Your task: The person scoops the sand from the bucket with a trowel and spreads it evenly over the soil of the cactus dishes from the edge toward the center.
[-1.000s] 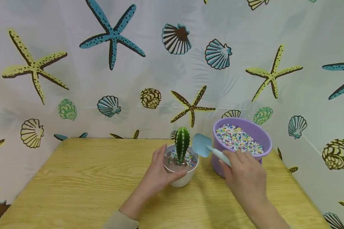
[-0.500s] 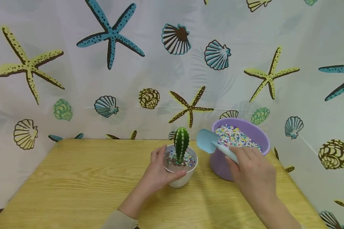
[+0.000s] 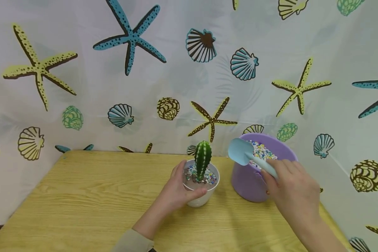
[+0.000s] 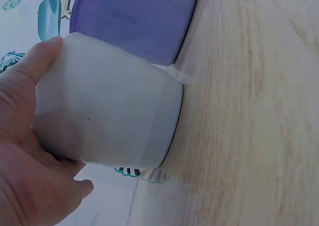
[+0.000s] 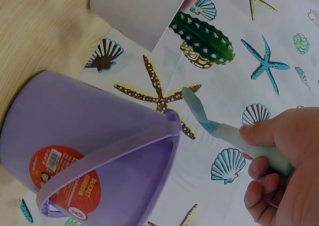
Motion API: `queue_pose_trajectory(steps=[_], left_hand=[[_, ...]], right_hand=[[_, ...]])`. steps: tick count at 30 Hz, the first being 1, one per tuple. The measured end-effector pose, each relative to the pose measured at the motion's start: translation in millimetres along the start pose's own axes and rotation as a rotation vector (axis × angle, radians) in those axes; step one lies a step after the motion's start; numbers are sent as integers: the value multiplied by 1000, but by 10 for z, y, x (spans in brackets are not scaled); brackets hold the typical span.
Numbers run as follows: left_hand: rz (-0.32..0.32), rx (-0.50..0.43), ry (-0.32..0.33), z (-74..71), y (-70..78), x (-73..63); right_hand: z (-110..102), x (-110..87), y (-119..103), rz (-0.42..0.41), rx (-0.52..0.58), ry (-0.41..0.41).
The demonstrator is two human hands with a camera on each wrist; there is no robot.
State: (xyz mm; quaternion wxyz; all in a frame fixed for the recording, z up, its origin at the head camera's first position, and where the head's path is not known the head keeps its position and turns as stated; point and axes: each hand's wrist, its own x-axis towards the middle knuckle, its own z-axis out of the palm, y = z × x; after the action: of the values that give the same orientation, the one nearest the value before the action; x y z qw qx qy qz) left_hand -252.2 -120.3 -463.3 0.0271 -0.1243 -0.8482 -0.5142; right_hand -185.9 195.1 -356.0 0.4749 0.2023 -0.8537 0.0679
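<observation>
My left hand grips the side of a white flower pot, thumb in front and fingers behind. A green ribbed cactus stands upright in the pot, with coloured beads scattered over greyish soil round its base. In my right hand is the handle of a small light-blue trowel. Its blade hangs over the near left rim of a purple bucket and overlaps it in the head view. Inside the bucket lie many small multicoloured beads.
Both pot and bucket stand on a wood-grain table, the bucket to the right of the pot. A white curtain printed with starfish and shells hangs behind. The bucket's handle is folded down along its side, near a red label.
My right hand has carried the trowel rightward, away from the pot and up to the bucket's rim. The left hand keeps its hold on the pot. The head view has shifted slightly.
</observation>
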Motion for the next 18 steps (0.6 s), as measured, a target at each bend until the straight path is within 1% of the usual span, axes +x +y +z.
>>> queue_pose_trajectory(steps=[11,18], left_hand=[[-13,4,1,9,3,-1],[-2,10,4,11,1,3]], right_hand=[[-105,-27,136,103,-16,-29],[-207,-30,279,135,-55,-41]])
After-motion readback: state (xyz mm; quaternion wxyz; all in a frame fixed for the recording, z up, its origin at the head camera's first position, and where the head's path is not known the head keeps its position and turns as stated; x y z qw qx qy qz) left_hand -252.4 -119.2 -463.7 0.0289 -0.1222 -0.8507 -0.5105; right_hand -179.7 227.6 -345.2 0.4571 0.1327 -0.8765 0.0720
